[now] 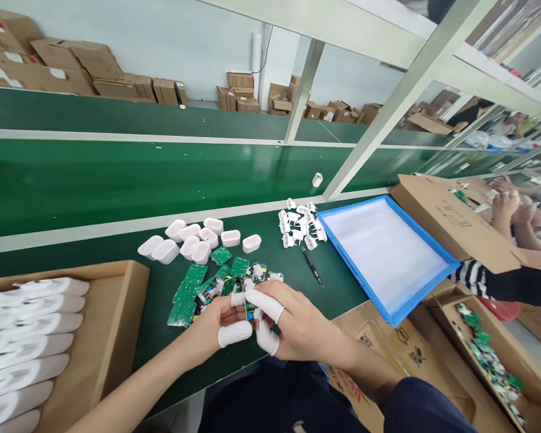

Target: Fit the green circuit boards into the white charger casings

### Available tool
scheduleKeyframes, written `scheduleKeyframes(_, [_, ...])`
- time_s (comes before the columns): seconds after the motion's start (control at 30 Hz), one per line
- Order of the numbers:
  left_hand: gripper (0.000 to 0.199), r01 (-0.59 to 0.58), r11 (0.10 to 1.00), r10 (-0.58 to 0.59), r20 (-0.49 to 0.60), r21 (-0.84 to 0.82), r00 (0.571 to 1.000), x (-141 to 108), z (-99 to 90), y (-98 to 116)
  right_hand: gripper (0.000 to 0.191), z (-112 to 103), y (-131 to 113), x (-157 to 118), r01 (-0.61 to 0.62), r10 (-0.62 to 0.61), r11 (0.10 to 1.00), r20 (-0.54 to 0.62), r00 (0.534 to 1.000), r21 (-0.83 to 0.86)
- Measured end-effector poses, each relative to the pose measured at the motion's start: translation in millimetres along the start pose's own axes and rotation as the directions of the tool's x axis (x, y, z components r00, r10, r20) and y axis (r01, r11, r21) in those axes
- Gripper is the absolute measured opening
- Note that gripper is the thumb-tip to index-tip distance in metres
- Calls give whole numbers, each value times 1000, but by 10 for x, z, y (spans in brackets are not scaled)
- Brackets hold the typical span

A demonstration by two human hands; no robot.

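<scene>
My left hand (231, 322) and my right hand (288, 319) meet above the front of the green table, white covers on several fingertips. Both are closed around a small circuit board (251, 314) with blue and white parts, largely hidden by the fingers. Just behind them lies a pile of green circuit boards (193, 287), some bearing components. White oval cups (166, 251) stand and lie beyond the boards. Farther right is a heap of small white plug pieces (302, 224), with black tweezers (313, 266) in front of it.
A cardboard tray (112, 325) of white housings is at the left. A blue-rimmed white tray (388, 252) sits at the right, near an open carton (455, 216) and a box of boards (491, 355). Another person's hands (509, 204) show far right. A metal post (383, 120) slants behind the table.
</scene>
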State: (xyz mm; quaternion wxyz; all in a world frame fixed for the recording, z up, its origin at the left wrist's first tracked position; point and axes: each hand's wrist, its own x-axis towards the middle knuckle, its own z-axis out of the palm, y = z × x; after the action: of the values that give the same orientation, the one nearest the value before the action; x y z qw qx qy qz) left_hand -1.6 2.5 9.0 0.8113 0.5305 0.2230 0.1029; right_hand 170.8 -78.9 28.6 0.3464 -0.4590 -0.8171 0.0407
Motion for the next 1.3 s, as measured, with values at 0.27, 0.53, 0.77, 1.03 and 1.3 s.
scheduleKeyframes(0.27, [48,66,995,-70,-62,-72,996,-6,26,-19,57,-52,5,-5,-74,63,982,69,996,175])
scheduleKeyframes(0.53, [48,8,992,-3,37,-124,999,-6,37,-15,56,-196,87,-26,-151,102,933,163,981,327])
scheduleKeyframes(0.77, [45,15,997,-8,92,-75,996,7,36,-49,46,-250,54,23,-226,161,945,265,951,236])
scheduleKeyframes(1.03, [47,-11,998,16,76,-64,997,10,24,-62,46,-139,75,6,-136,118,964,92,989,230])
scheduleKeyframes(1.3, [31,-7,999,12,103,-47,995,-8,54,-57,37,-215,172,46,-348,202,761,311,929,547])
